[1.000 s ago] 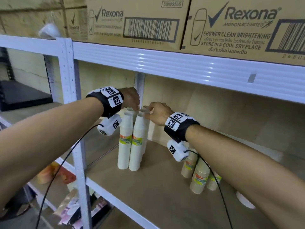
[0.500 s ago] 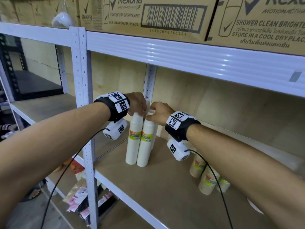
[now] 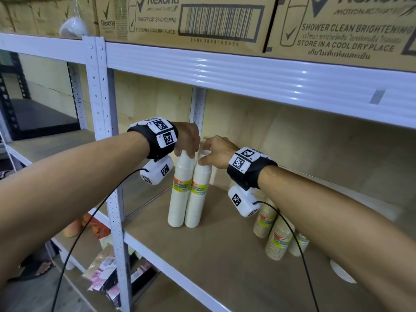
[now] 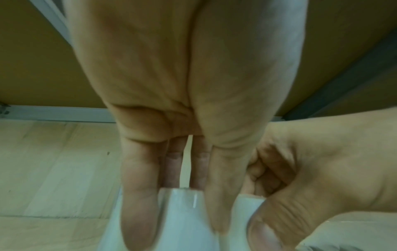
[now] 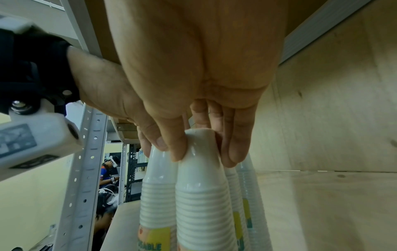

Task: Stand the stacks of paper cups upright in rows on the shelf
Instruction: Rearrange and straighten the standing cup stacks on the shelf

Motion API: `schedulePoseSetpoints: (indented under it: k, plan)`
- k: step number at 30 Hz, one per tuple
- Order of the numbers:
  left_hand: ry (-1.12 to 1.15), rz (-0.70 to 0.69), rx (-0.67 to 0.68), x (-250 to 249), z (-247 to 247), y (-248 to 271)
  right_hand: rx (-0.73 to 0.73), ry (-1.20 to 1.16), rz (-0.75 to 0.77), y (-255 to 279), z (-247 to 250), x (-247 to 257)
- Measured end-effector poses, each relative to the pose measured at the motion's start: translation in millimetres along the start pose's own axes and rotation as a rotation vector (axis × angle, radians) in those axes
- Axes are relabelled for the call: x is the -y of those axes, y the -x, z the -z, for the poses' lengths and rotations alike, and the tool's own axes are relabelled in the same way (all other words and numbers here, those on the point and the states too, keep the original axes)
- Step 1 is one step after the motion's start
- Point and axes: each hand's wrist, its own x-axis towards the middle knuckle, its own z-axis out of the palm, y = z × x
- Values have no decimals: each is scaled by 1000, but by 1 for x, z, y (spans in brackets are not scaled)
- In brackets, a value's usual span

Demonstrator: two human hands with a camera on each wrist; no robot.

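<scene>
Two tall white stacks of paper cups with yellow-green labels stand upright and touching on the brown wooden shelf (image 3: 225, 255), near its left post. The left hand (image 3: 188, 138) grips the top of the left stack (image 3: 180, 194), fingers curled down around it. The right hand (image 3: 217, 152) pinches the top of the right stack (image 3: 198, 197). Shorter tan cup stacks (image 3: 278, 239) stand well apart to the right.

We're in a stockroom: white slotted-steel shelving (image 3: 99, 113) across the frame, printed Rexona cartons (image 3: 180, 19) lined along the top, packaged goods (image 3: 105, 273) lower left.
</scene>
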Motion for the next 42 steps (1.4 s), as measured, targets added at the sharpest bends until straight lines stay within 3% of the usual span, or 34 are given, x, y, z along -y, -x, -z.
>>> schedulePoseSetpoints:
  k: [6, 11, 32, 42]
  plan:
    - [-34, -58, 89, -32, 4, -9, 2, 50, -38, 14, 17, -20]
    - [-12, -112, 88, -58, 1, -26, -5, 70, -101, 21, 31, -42]
    - [65, -296, -212, -108, -34, -130, -175, 91, -361, -12, 50, -135]
    - [90, -279, -211, -116, -39, -151, -176, 93, -431, -31, 45, -156]
